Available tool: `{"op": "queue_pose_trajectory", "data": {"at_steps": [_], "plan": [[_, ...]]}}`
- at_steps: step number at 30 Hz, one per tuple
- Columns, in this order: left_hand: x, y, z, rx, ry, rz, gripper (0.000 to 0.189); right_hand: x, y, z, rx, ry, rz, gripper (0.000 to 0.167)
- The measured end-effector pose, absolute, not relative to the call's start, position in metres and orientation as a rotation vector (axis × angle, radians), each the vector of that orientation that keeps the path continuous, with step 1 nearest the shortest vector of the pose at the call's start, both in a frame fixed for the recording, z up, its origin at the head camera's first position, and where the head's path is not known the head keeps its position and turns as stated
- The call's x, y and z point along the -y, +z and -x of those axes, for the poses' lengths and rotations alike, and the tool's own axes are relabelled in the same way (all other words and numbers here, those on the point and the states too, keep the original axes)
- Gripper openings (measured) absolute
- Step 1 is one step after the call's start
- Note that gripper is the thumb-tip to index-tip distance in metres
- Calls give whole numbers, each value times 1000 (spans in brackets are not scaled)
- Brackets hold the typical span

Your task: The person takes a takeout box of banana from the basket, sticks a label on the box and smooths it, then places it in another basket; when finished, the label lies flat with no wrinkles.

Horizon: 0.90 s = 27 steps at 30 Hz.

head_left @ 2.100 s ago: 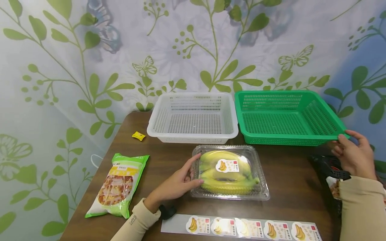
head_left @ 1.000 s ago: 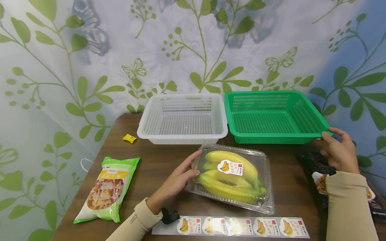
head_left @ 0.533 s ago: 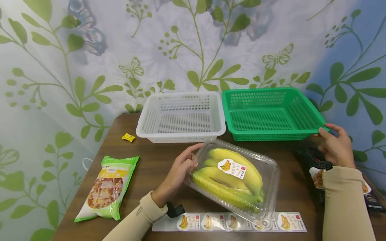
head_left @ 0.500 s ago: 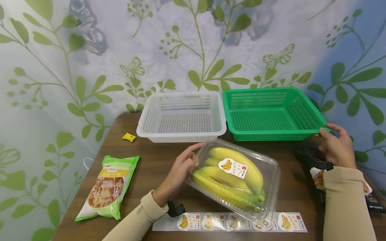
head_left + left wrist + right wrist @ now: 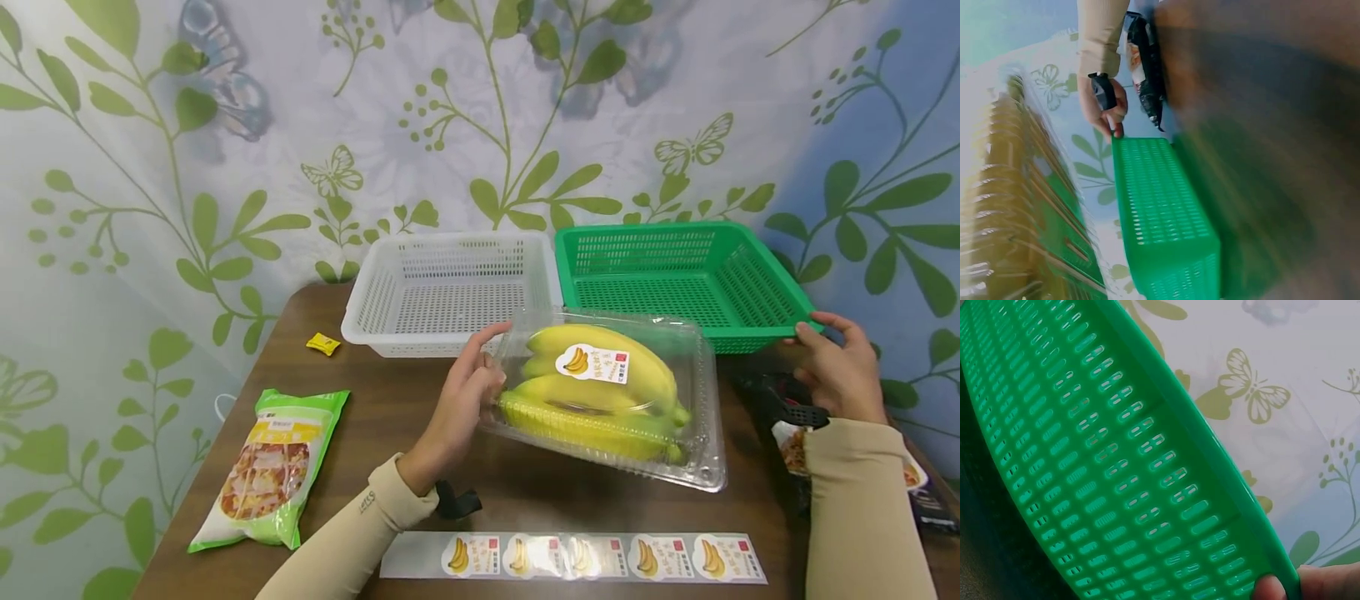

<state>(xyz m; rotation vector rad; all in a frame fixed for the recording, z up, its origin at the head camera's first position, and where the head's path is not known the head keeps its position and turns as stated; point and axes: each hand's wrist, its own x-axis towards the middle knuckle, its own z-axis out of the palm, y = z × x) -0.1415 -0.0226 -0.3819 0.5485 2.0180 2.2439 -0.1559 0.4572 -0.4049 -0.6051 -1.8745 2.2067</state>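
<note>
In the head view my left hand [image 5: 459, 400] grips the left end of a clear plastic clamshell box [image 5: 701, 400] with several bananas [image 5: 592, 396] and a banana label [image 5: 592, 363] on its lid. The box is tilted and raised, overlapping the front walls of both baskets. My right hand [image 5: 843, 367] pinches the near right corner of the green basket [image 5: 675, 342]; the right wrist view shows thumb and finger [image 5: 1329, 581] on its rim. The left wrist view has the box [image 5: 1004, 206] close at the left and the right hand [image 5: 1105, 109] at the basket's corner.
A white basket [image 5: 442, 343] stands left of the green one. A green-and-white food bag [image 5: 273, 467] and a small yellow packet [image 5: 322, 343] lie at the left. A strip of banana labels [image 5: 573, 557] lies in front; a black package [image 5: 780, 433] is partly under the right arm.
My left hand has lifted the banana box off the table, turned it and carried it up and right toward the green basket. The right hand keeps its hold on the basket corner.
</note>
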Motion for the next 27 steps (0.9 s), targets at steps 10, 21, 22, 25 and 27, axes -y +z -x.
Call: {"op": "queue_pose_trajectory", "data": {"at_steps": [10,21,22,25,27], "plan": [[0,-364,162,-2000,2333,-606,59,-455,-405,156,1880,2152,626,28],[-29,-356,186,-1908,2411,-559,60,-460,-406,155,1924,2106,633,27],[-30,-355,189,-1900,2417,-526,59,-461,-406,155,1923,2110,633,28],[-33,-353,202,-1875,2424,-456,58,-460,-408,155,1911,2123,626,29],[-34,-351,211,-1850,2438,-437,58,-459,-409,155,1890,2138,614,29]]}}
